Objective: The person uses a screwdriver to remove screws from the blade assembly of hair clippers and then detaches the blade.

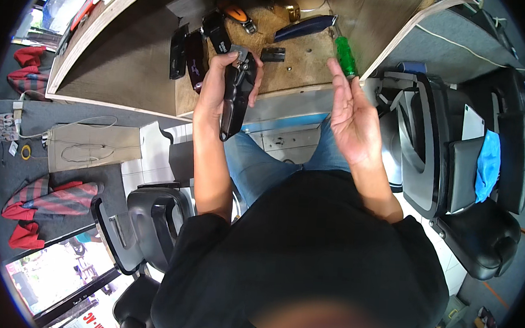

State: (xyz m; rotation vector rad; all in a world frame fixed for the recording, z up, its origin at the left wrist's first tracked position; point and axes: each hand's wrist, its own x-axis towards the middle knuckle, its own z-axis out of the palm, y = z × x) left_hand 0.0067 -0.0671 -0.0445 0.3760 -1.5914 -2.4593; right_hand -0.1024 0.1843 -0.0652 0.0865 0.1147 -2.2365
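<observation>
— Where is the clipper from my hands?

— I have the black hair clipper (238,96) in my left hand (216,83), just left of centre in the upper half of the frame. My fingers wrap its upper body and the thumb lies across the blade end. Its long axis runs almost straight up and down the frame, blade end up toward the wooden shelf (130,66), tail hanging down over my jeans.

— And the right hand?

— My right hand (353,112) holds nothing. It is spread flat, palm turned toward the clipper, fingers pointing up the frame. It stands apart from the clipper, to its right and level with it, with nothing between the two.

— What lies around?

— Just above my right fingertips a green-handled screwdriver (345,56) lies on the shelf edge, nearer that hand than anything else. Further up I see a dark blue clipper (304,28), an orange and black clipper (237,13) and a small black part (273,54). Two dark clipper bodies (188,54) lie at the upper left of my left hand.
</observation>
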